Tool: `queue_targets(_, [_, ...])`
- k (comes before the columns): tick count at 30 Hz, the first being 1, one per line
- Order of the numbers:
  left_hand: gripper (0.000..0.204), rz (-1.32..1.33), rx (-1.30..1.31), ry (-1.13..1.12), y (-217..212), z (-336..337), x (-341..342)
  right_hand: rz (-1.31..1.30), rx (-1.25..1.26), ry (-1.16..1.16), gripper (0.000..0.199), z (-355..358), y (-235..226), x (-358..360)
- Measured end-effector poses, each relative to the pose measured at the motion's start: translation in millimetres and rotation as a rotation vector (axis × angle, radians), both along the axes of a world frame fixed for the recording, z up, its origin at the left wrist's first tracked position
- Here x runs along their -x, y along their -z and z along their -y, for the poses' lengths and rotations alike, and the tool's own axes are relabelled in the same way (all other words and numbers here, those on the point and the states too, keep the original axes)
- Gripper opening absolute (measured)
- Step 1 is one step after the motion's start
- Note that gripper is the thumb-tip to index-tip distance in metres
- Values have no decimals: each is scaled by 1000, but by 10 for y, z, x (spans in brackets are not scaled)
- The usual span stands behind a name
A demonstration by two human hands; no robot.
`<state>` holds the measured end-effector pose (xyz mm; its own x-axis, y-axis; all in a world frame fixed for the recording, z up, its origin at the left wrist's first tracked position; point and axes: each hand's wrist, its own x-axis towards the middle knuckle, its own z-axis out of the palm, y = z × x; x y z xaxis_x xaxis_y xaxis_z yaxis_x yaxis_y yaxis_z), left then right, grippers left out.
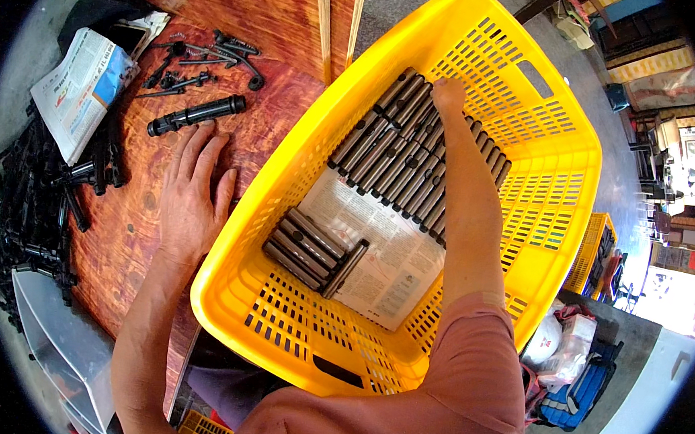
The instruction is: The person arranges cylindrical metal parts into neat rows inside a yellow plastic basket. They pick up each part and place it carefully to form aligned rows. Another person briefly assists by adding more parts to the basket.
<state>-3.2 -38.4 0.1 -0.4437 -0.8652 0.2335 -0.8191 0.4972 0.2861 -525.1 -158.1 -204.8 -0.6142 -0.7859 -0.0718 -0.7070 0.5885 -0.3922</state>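
My left hand (192, 194) lies flat on the reddish wooden table, fingers stretched out and holding nothing. Just past its fingertips is a black ribbed cylindrical part (197, 115). My right arm reaches into a yellow plastic basket (229, 245). At the far end of the packed rows, my right hand (450, 97) is closed; what it holds, if anything, is hidden. Dark metal tubes (391, 165) lie side by side there, partly covered by my forearm. A smaller group of tubes (305, 250) sits in the near left corner, on newspaper (390, 248) lining the basket.
Small black rods and springs (205, 58) lie at the table's back. A folded newspaper (82, 90) and a heap of black parts (38, 203) occupy the left side, above a clear plastic bin (65, 342). Another yellow basket (588, 254) and a blue bag (581, 395) stand right.
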Motion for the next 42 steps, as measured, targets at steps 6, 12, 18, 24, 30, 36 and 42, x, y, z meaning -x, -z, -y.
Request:
queue_targets(6, [44,5,7,6,-8,-8,-5,20,-142,58,28,-177,-576,-283])
queue_targets(12, [44,6,9,6,-38,-6,18,52,-312,-18,30,-177,-459,-153])
queue_targets(18, [43,13,32,10,-32,-4,12,-15,-264,-113,32,-150,-398,-225])
queue_targets(24, [43,-2,42,18,-27,-3,17,27,-185,25,34,-85,-323,-272])
queue_targets(30, [42,2,28,-2,-28,-20,12,75,-240,-147,48,-7,-378,-257])
queue_targets(36, [43,10,35,6,-27,-9,11,101,-161,-184,43,100,-249,-126])
queue_targets(42, [42,3,39,30,-23,17,15,602,0,48,26,102,-171,105])
